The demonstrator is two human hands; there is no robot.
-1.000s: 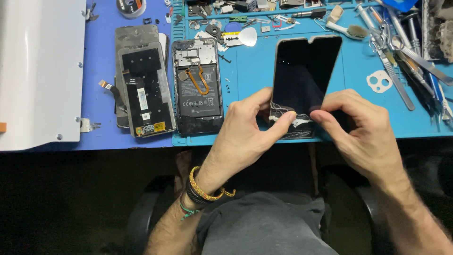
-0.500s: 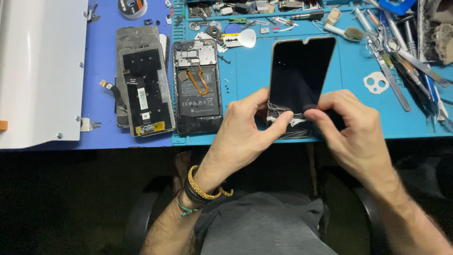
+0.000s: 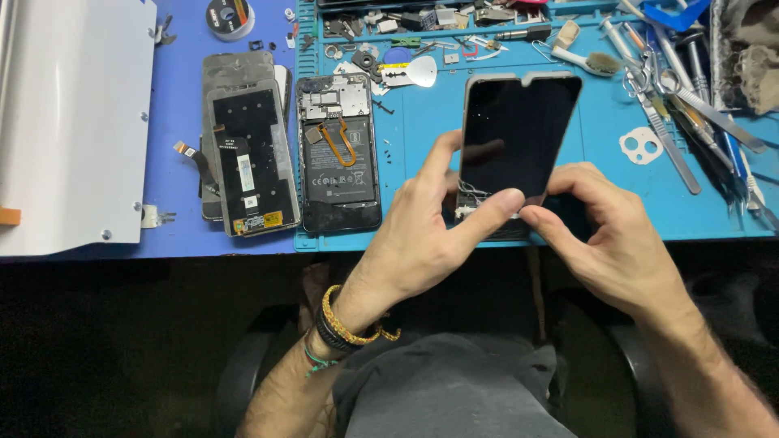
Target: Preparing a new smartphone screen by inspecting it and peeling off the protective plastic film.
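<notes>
Both hands meet at centre frame, just above the tabletop's (image 3: pixel 243 243) near edge. Left hand (image 3: pixel 422 243) holds the glossy black phone screen panel w/ a notch at its top edge (image 3: pixel 519 134): thumb lies across the panel's lower edge, index finger goes up behind its left side, so the panel is pinched firmly and tilted up off the mat, prob. to give access to its bottom end. Right hand (image 3: pixel 604 243) comes in from the lower right, fingers (image 3: pixel 540 217) narrowed to a tight pinch right at the panel's bottom edge, where small whitish bits, maybe adhesive or a flex strip, stick out; can't tell exactly what is gripped there.

Panel is over the light blue silicone repair mat (image 3: pixel 414 146), centre-right of frame, dark face toward the camera.

Left of it, flat on the mat, lies an opened black phone body w/ battery and orange flex cable exposed (image 3: pixel 338 154), insides up, so parts stay reachable. Further left, on the darker blue surface, sits a second screen assembly, back side up w/ stickers (image 3: pixel 247 158). Upper right: metal tweezers and picks (image 3: pixel 673 122) laid in a row, within reach of the right hand. A white plastic triangular pick (image 3: pixel 414 75) rests at upper centre. A large white flat device (image 3: pixel 69 122) fills the upper left.
</notes>
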